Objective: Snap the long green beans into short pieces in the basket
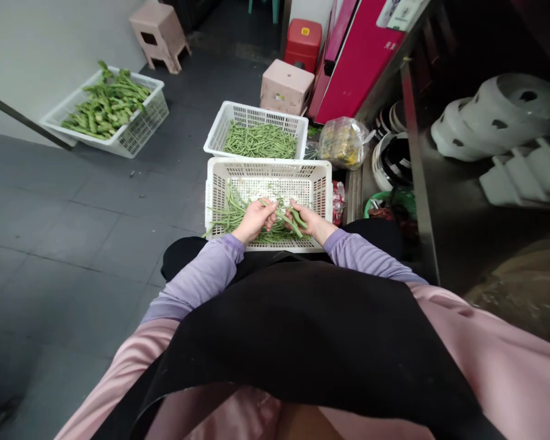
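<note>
Green beans [297,217] are in our fingers, held above the near white basket [268,162]: the thumb and forefinger of our left hand [258,220] pinch one long bean, and the fingers of our right hand [308,221] curl around more — how many, we cannot tell. Below our fingers and to their left, loose beans [231,214] lie in the basket, with an end sticking out past its left wall. Beyond our fingertips, the perforated floor [297,188] of the basket shows. Farther ahead of our fingers, just past the near basket, we have a second white basket [208,142] with a bed of beans [261,140] in it. Ahead and to the right sits a clear plastic bag [343,142] with something yellow inside, and behind the second basket stands a pale pink stool [286,85]. Well off to our fingers' left — and ahead — a third white basket [140,131] holds thick green stalks [105,105].
</note>
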### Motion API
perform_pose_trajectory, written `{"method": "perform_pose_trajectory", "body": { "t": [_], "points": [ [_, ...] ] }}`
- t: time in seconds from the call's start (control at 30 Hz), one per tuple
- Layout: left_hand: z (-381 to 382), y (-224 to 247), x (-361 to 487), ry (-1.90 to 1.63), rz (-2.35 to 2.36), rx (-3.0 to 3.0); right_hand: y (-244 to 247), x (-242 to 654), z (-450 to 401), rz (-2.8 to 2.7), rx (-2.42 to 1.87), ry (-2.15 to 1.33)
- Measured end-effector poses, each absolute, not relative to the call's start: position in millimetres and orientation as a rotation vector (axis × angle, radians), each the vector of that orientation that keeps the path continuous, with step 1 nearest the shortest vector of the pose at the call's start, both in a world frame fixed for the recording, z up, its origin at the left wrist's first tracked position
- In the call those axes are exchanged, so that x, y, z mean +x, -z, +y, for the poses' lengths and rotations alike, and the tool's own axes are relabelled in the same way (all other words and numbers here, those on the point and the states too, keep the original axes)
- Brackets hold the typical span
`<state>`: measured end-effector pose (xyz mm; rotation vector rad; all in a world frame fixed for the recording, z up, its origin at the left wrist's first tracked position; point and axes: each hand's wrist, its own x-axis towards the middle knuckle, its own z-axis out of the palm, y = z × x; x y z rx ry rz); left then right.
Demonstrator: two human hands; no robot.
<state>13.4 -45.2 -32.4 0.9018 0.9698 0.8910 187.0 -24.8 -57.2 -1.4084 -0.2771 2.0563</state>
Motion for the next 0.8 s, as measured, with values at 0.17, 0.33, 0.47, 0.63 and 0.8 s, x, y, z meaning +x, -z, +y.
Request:
{"method": "perform_pose_trajectory", "body": {
  "t": [0.17,0.33,0.47,0.63,0.8],
  "points": [
    [-28.0,41.3,6.9,-0.796,0.960,0.645,40.3,172.4,-39.0,-0.297,-1.231,-2.436],
    [-26.3,43.0,6.2,-0.978,1.057,0.648,37.9,175.3,-40.7,-0.227,-1.203,-2.428],
    [-31.7,42.9,8.5,-1.076,1.236,1.000,41.1,173.5,-42.3,-0.237,-1.287,-2.267],
    [-57.4,35.7,11.3,-0.972,1.165,1.775,52.6,164.6,-40.6,-0.374,-1.490,-1.922],
    [-91.8,33.7,20.8,-0.587,0.734,2.132,81.5,176.7,-48.0,-0.323,-1.720,-1.732]
  ]
}}
